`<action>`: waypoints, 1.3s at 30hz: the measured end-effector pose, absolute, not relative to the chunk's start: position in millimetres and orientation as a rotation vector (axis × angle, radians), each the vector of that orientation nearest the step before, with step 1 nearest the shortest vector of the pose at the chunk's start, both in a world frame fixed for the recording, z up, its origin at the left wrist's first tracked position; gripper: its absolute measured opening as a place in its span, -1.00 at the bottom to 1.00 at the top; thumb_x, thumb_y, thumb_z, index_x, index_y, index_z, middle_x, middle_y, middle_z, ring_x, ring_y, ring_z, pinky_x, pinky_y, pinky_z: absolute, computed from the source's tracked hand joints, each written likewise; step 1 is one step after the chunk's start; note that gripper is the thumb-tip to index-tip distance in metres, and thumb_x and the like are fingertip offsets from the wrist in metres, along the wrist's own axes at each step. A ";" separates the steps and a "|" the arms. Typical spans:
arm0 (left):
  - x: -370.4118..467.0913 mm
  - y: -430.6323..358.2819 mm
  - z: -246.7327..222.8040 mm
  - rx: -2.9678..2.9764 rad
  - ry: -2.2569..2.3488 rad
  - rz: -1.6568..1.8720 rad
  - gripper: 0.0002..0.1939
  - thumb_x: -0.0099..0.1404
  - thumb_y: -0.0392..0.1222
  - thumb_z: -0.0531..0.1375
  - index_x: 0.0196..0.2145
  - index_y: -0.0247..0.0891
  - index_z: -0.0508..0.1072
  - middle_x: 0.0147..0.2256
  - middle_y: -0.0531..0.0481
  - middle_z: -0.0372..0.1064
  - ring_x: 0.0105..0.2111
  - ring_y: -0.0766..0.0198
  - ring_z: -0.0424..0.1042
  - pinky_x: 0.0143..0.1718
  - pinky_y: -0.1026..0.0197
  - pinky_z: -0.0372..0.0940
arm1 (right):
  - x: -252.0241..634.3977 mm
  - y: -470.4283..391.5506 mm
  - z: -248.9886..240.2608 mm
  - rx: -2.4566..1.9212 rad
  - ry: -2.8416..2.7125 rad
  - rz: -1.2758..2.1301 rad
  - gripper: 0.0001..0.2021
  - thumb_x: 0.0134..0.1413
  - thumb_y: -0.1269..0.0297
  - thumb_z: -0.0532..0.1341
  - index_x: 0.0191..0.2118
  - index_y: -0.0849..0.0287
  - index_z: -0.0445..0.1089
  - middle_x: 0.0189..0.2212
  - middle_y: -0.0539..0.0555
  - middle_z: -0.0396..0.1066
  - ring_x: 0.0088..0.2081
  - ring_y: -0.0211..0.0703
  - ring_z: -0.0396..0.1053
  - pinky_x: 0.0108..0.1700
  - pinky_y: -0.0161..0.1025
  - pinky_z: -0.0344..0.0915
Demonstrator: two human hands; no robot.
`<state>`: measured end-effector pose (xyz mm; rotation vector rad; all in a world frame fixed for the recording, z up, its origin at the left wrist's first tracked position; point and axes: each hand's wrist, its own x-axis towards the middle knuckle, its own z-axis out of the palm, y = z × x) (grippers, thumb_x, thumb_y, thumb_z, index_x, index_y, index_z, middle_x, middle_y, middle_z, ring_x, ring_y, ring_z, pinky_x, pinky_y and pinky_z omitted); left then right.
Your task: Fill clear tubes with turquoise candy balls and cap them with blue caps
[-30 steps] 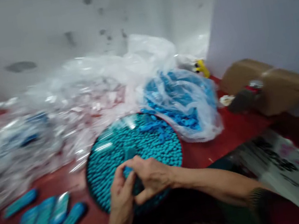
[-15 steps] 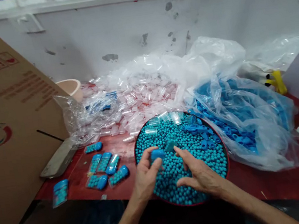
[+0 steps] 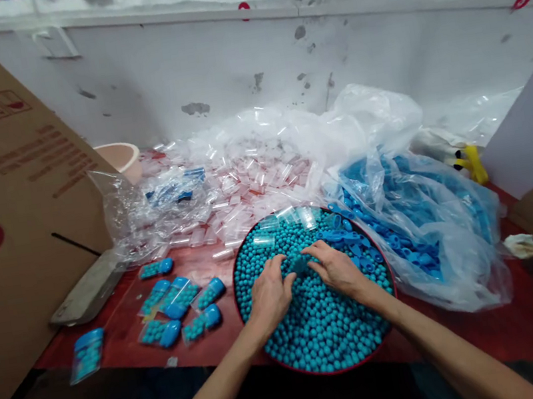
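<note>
A round red-rimmed tub (image 3: pixel 236 298) full of small teal balls (image 3: pixel 318 333) stands at the table's front edge. Over its middle, my left hand (image 3: pixel 268 293) is curled, thumb and fingertips at a small dark teal piece (image 3: pixel 299 264). From the other side my right hand (image 3: pixel 338 270) pinches that same piece. Its exact kind is unclear, since fingers partly cover it. Clear tubes (image 3: pixel 306 218) and blue caps (image 3: pixel 346 237) lie on the balls at the tub's far side. To the left, several clear containers of balls with blue caps (image 3: pixel 202 322) rest on the table.
A large cardboard box (image 3: pixel 8 200) borders the left, a grey metal bar (image 3: pixel 88 288) beside it. Behind the tub spreads a heap of clear tubes (image 3: pixel 253 181). On the right lies a plastic bag of blue caps (image 3: pixel 431 214). A peach bowl (image 3: pixel 130 155) stands behind.
A blue-capped container has left my left hand, and one more lies among those on the table. Both hands have come together at the teal piece. The view has tilted up slightly.
</note>
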<state>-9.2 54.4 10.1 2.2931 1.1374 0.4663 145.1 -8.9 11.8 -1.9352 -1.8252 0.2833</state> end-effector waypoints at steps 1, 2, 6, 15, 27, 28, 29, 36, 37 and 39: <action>-0.1 54.9 6.1 2.326 1.127 0.419 -0.69 0.15 -0.17 0.04 -0.12 -0.22 0.25 -0.22 -0.08 0.29 -0.25 0.20 0.32 -0.24 0.21 0.17 | 144.7 -11.8 10.8 -1.947 -1.835 0.280 -0.72 0.06 0.37 0.04 -0.07 0.12 0.24 -0.21 0.08 0.27 -0.20 -0.21 0.30 -0.18 -0.29 0.24; 6.5 56.0 2.4 2.355 1.126 0.379 -0.72 0.15 -0.17 0.05 -0.14 -0.21 0.26 -0.22 -0.07 0.29 -0.25 0.21 0.32 -0.25 0.22 0.16 | 145.9 -15.4 9.9 -1.953 -1.847 0.271 -0.71 0.06 0.36 0.04 -0.05 0.13 0.22 -0.21 0.08 0.26 -0.20 -0.21 0.29 -0.19 -0.29 0.24; 13.7 60.9 -6.9 2.449 1.111 0.306 -0.77 0.16 -0.14 0.05 -0.20 -0.15 0.29 -0.29 -0.01 0.29 -0.30 0.23 0.32 -0.30 0.26 0.15 | 173.4 -25.9 13.4 -2.033 -1.852 0.137 -0.73 0.09 0.35 0.01 -0.07 0.14 0.24 -0.21 0.09 0.29 -0.19 -0.19 0.28 -0.17 -0.27 0.22; 6.7 56.5 -2.6 2.153 0.968 0.488 -0.86 0.14 -0.16 0.03 -0.35 -0.23 0.30 -0.44 0.02 0.34 -0.40 0.26 0.33 -0.34 0.26 0.13 | 212.8 -3.0 19.6 -2.416 -1.929 -0.139 -0.82 0.02 0.26 0.09 -0.23 0.14 0.32 -0.29 0.15 0.32 -0.21 -0.03 0.21 -0.22 -0.17 0.13; 5.4 55.3 -3.4 1.359 0.895 0.283 -0.86 -0.01 -0.23 0.08 -0.43 -0.30 0.22 -0.62 0.12 0.25 -0.66 0.40 0.24 -0.69 0.39 0.03 | 207.6 -23.5 1.5 -2.142 -1.795 0.232 -0.66 0.07 0.38 0.00 0.00 0.22 0.21 -0.26 0.13 0.32 -0.22 -0.16 0.28 -0.19 -0.26 0.20; 3.2 55.2 -1.1 1.311 0.873 0.269 -0.85 0.00 -0.22 0.08 -0.41 -0.30 0.22 -0.59 0.09 0.28 -0.64 0.39 0.26 -0.68 0.39 0.04 | 209.3 -27.1 3.6 -2.122 -1.827 0.252 -0.66 0.08 0.43 -0.03 0.00 0.20 0.22 -0.27 0.12 0.32 -0.24 -0.18 0.29 -0.20 -0.26 0.21; 0.9 55.0 1.1 1.271 0.844 0.259 -0.83 0.01 -0.22 0.08 -0.39 -0.31 0.23 -0.57 0.06 0.30 -0.62 0.38 0.29 -0.67 0.39 0.07 | 210.7 -31.5 6.4 -2.106 -1.878 0.256 -0.63 0.07 0.49 -0.06 0.00 0.16 0.22 -0.26 0.11 0.31 -0.25 -0.20 0.29 -0.21 -0.27 0.22; -7.3 52.7 4.8 1.029 0.685 0.161 -0.68 0.05 -0.16 0.11 -0.21 -0.26 0.18 -0.51 0.06 0.31 -0.64 0.40 0.31 -0.65 0.37 0.15 | 202.2 -52.8 27.3 -1.947 -2.400 0.045 -0.46 0.01 0.63 -0.09 0.06 -0.04 0.13 0.03 0.11 0.11 -0.07 -0.14 0.18 -0.11 -0.18 0.15; -7.4 52.5 3.6 1.014 0.678 0.157 -0.69 0.05 -0.13 0.12 -0.24 -0.27 0.18 -0.53 0.07 0.30 -0.65 0.41 0.30 -0.66 0.38 0.15 | 198.7 -51.0 28.2 -1.927 -2.468 0.036 -0.52 0.04 0.58 -0.08 0.04 -0.04 0.16 0.01 0.12 0.12 -0.09 -0.12 0.17 -0.12 -0.16 0.15; -8.0 51.7 1.0 1.012 0.667 0.160 -0.68 0.04 -0.07 0.14 -0.29 -0.27 0.17 -0.54 0.09 0.28 -0.67 0.42 0.29 -0.68 0.40 0.14 | 192.1 -44.4 28.3 -1.921 -2.577 0.010 -0.65 0.09 0.47 -0.04 -0.06 0.00 0.26 -0.06 0.12 0.19 -0.10 -0.07 0.16 -0.17 -0.13 0.15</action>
